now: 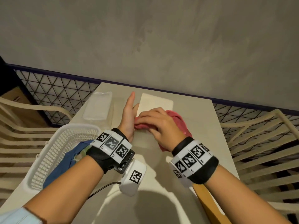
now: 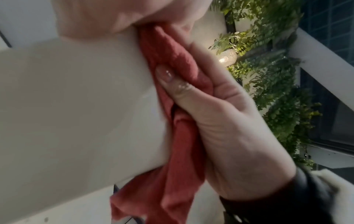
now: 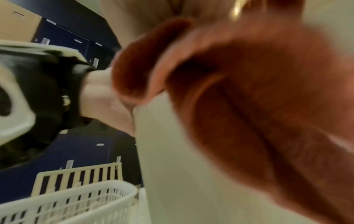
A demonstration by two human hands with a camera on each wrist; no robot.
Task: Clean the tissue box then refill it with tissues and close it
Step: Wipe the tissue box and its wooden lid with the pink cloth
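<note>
A pale table (image 1: 186, 159) fills the middle of the head view, running from the lower edge up to a grey wall, with cream slatted chairs (image 1: 262, 143) at the right and left edges. At the lower left of the frame a white plastic basket (image 1: 53, 146) stands on the table, a blue cloth (image 1: 61, 165) inside it. Above the basket, upper left of centre, lies a clear-wrapped pack of tissues (image 1: 98, 107). The tissue box (image 1: 155, 101), cream and plain-sided, stands at the centre of the frame between the two hands; in the left wrist view its broad side fills the left half of the picture. A red cloth (image 1: 176, 118) is draped over the box's near end and spills down to the right of centre. The right hand (image 1: 160, 125) lies on top of it, fingers bent and thumb curled into the fabric, gripping the cloth against the box. The left hand (image 1: 127, 117) stands flat against the box's left side, fingers straight and pointing toward the top of the frame, steadying it. Both wrists carry black bands with white marker tiles.
</note>
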